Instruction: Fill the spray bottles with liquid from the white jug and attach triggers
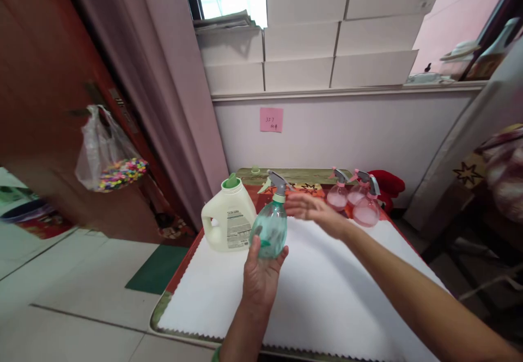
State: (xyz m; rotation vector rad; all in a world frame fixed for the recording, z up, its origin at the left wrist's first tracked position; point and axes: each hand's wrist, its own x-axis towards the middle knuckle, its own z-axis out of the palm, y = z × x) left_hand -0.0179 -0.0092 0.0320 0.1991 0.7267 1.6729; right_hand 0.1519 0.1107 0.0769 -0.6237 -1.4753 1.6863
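My left hand is wrapped round the bottom of a green see-through spray bottle with a grey trigger head, held upright above the white mat. My right hand hovers just right of the bottle's neck, fingers stretched out and apart, holding nothing. A white detergent jug with a green cap stands just left of the bottle.
A white mat covers a red-edged table. Three pink spray bottles stand at the far right corner beside a red object. White boxes are stacked on the sill. A plastic bag hangs at left.
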